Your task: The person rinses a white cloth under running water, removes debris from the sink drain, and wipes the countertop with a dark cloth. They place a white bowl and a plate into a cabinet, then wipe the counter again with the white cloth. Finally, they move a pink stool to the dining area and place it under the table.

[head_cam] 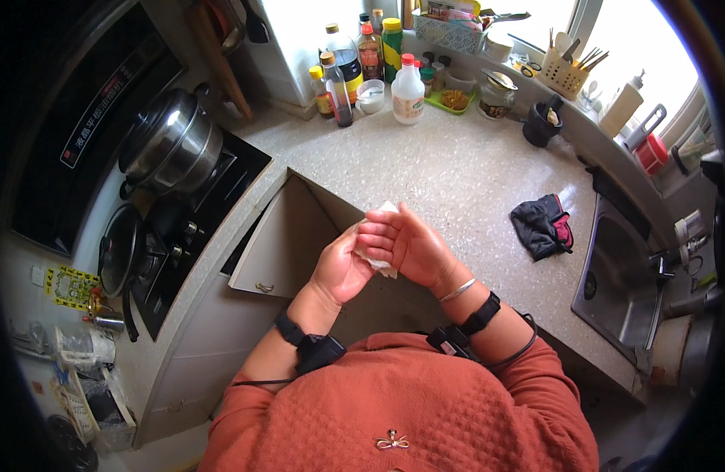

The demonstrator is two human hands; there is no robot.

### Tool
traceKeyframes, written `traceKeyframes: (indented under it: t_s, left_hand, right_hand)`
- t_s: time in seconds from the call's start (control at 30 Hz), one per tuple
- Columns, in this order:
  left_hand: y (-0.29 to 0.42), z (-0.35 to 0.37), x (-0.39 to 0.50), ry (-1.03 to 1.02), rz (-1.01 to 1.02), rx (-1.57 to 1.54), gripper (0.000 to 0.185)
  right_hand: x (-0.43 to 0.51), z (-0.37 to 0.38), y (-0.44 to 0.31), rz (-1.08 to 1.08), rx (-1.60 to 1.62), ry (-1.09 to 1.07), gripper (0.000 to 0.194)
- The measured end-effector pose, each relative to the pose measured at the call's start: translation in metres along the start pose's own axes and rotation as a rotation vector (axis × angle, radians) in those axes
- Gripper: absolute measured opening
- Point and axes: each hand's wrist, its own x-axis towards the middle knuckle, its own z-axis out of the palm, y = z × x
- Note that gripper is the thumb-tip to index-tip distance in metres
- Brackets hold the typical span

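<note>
Palms turned up, my left hand (345, 262) and my right hand (412, 245) meet in front of my chest, by the front edge of the speckled countertop (451, 171). A crumpled white paper tissue (386, 270) lies between them, partly covered by the fingers; its edges show above and below. The right fingers overlap the left hand. How firmly each hand holds the tissue is partly hidden. A dark cloth with a pink-red part (539, 227) rests on the counter to the right.
Below the counter a cabinet door (286, 242) stands ajar. A steel steamer pot (173, 141) and a lidded black pan (121, 251) are on the stove at left. Bottles, including a white red-capped one (408, 94), line the back. At right is a steel sink (619, 283).
</note>
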Motion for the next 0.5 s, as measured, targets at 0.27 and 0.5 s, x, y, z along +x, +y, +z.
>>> traceKeyframes:
  t_s: [0.27,0.5]
  left_hand:
    - [0.009,0.015,-0.013,0.078,0.042,0.069,0.048]
    - [0.011,0.014,-0.007,0.089,0.080,0.123,0.050]
  right_hand:
    - [0.000,-0.019,-0.016,-0.026,0.095,-0.051,0.077]
    - [0.001,-0.022,-0.007,-0.043,-0.287,0.230,0.054]
